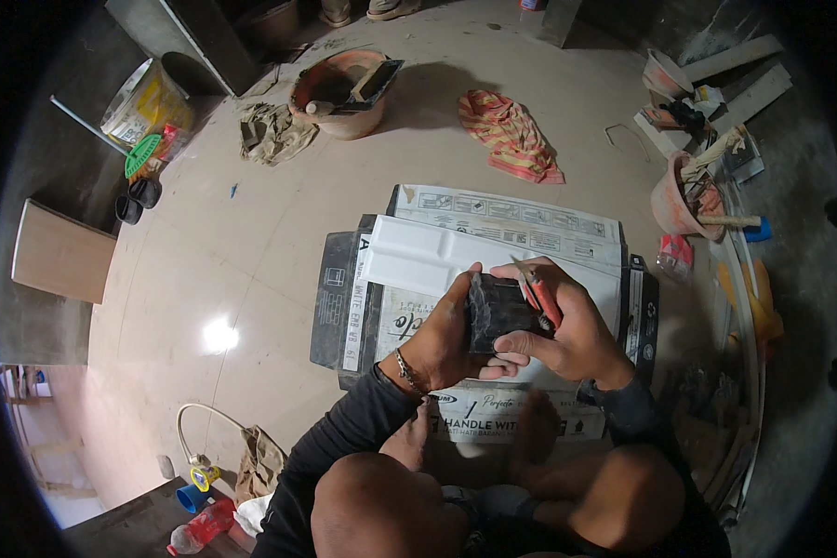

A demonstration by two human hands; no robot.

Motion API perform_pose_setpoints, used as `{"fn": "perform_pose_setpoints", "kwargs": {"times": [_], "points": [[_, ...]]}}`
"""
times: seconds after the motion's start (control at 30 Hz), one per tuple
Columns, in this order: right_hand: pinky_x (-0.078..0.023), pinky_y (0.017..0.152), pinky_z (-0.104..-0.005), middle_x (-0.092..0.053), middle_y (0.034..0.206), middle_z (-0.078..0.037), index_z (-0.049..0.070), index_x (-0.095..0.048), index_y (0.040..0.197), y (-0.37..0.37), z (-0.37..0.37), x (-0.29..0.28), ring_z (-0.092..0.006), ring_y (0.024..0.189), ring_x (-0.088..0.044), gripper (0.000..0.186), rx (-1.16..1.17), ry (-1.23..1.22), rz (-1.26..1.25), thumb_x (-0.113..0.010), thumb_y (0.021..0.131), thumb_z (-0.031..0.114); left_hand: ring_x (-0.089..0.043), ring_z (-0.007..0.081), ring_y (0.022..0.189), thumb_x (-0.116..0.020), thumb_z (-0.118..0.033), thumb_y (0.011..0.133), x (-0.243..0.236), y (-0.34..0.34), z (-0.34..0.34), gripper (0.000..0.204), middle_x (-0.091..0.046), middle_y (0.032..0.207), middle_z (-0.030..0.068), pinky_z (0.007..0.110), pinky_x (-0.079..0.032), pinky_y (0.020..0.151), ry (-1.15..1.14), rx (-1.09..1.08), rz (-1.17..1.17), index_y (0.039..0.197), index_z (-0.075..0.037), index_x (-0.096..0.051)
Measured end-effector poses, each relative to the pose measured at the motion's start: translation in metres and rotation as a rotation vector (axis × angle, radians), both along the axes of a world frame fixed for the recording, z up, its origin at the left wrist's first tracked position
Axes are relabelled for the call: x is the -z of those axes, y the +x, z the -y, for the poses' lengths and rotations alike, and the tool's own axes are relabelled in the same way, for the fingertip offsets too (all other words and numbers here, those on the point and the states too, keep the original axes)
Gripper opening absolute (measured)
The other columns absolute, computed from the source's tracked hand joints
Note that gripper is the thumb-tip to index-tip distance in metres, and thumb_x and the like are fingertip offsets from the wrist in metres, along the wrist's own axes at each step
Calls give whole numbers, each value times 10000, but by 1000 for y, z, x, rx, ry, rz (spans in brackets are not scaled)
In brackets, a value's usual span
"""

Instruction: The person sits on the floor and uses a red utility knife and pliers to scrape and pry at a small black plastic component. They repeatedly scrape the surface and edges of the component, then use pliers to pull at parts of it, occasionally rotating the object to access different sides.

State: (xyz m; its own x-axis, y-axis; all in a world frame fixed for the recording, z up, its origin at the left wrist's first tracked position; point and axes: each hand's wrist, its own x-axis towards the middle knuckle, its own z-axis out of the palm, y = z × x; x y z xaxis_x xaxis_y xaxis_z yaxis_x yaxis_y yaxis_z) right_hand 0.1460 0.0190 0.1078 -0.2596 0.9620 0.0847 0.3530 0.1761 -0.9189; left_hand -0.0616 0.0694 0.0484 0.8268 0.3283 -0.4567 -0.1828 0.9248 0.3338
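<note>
Both hands meet over flattened cardboard packaging (558,223) on the floor. My left hand (437,339) grips the left side of a small dark block (491,307), its fingers curled underneath. My right hand (567,335) holds a red-handled tool (542,296) with a pointed metal tip, its thumb pressed on the block's lower right. A white panel with raised rectangles (409,251) lies on the cardboard just beyond my hands. The block hides some of my fingers, and exactly what part of the tool touches it is unclear.
An orange basin (353,126) with trowels and a striped cloth (507,139) lie ahead. Buckets (139,102) and a board (56,251) are left; another basin (670,200) and long strips (744,372) are right. A red bottle (205,521) is lower left. A person's feet show at the top.
</note>
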Motion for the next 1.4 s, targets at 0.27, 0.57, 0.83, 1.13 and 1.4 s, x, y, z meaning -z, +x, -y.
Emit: {"fn": "perform_pose_setpoints", "kwargs": {"times": [0.27, 0.57, 0.83, 1.13, 1.4], "points": [[-535, 864, -315, -716, 1041, -114, -12, -626, 1220, -34, 8, 62, -163, 954, -671, 520, 248, -235, -65, -809, 983, 413, -509, 203, 1401, -787, -118, 979, 32, -34, 19, 747, -558, 1486, 116, 397, -517, 1070, 834, -74, -268, 1599, -52, -376], [-546, 734, -502, -708, 895, -222, 6, -535, 1086, -81, -32, 102, -422, 800, -715, 267, -216, -291, 387, -535, 1121, 270, -736, 423, 985, -847, -224, 839, 114, -139, 64, 704, -714, 1135, 282, 455, -588, 868, 1244, -277, -1039, 1406, 63, -545], [-521, 732, -630, -696, 854, -324, 6, -504, 1151, -172, -30, 181, -561, 857, -677, 198, -137, -300, 353, -538, 1094, 193, -628, 446, 1062, -793, -151, 850, 159, -171, 49, 532, -642, 1153, 215, 508, -525, 935, 1429, -151, -1488, 1300, 25, -572], [-539, 642, -575, -666, 751, -313, -19, -528, 1072, -165, -20, 181, -505, 726, -693, 246, -141, -389, 370, -518, 1122, 221, -610, 457, 1093, -849, -163, 864, 142, -144, 47, 626, -582, 1229, 257, 506, -538, 935, 1364, -19, -1358, 1358, 43, -524], [-550, 571, -531, -654, 651, -263, -24, -527, 1065, -168, -37, 175, -455, 637, -706, 255, -247, -454, 371, -524, 1128, 223, -576, 456, 1081, -823, -166, 892, 142, -148, 47, 618, -570, 1223, 257, 519, -502, 949, 1277, 84, -1338, 1365, 86, -516]]}}
